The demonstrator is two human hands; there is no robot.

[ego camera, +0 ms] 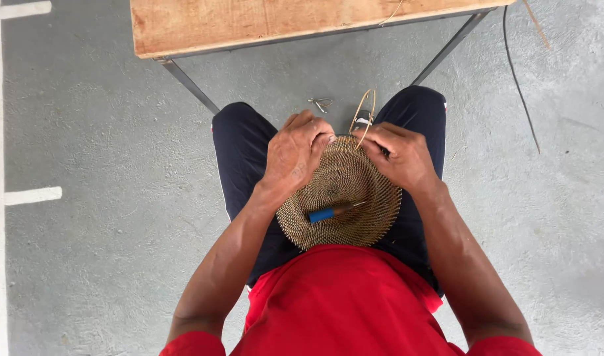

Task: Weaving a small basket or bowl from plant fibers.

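Both your hands work the far rim of a round woven disc resting on your lap.

Nearest you, below both wrists, a blue-handled awl (333, 211) lies loose on the woven rattan disc (341, 198), probably parked there to be within easy reach. The disc sits flat across your thighs, which seems to steady it while you work its far edge. Your left hand (295, 155) curls closed over that rim, fingers pinching the weave to hold it firm. Your right hand (401, 153) is closed too, gripping the edge just beside the left and holding a thin cane strand (364, 112) that loops up beyond your fingertips. Past your left knuckles, small metal snips (321, 103) lie on the concrete floor (104, 217). Farther off stands a wooden bench (249, 23) on metal legs.
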